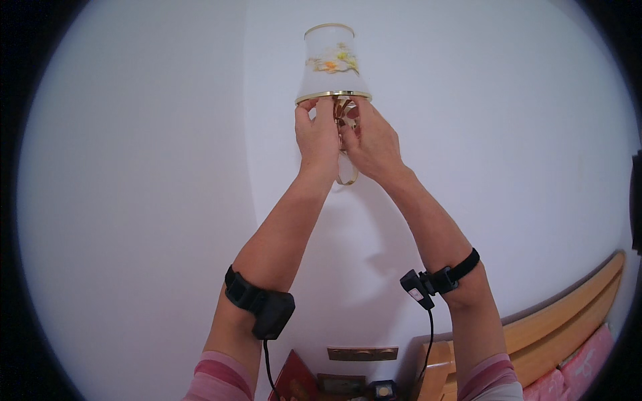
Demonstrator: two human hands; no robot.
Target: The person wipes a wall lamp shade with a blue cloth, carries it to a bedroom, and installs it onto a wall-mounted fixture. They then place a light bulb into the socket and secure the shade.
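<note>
A wall lamp has a white, slightly flared lampshade [331, 63] with gold rims and a printed orange and yellow flower pattern. Below it, shiny gold metal parts show between my hands, and a curved gold arm [348, 179] loops down against the wall. My left hand [317, 138] is raised to the left side of the lower rim, fingers bent up at it and their tips partly hidden. On the other side, my right hand [376, 142] has its fingers up under the rim and its thumb at the metal stem. Both hands are closed on the lamp.
White wall [147, 167] surrounds the lamp, with a corner to its left. At lower right stand a wooden headboard [535, 341] and pink pillows [588, 357]. Low down are a brownish wall strip [362, 353] and a red object [294, 377]. Cabled black devices [273, 314] are strapped to both arms.
</note>
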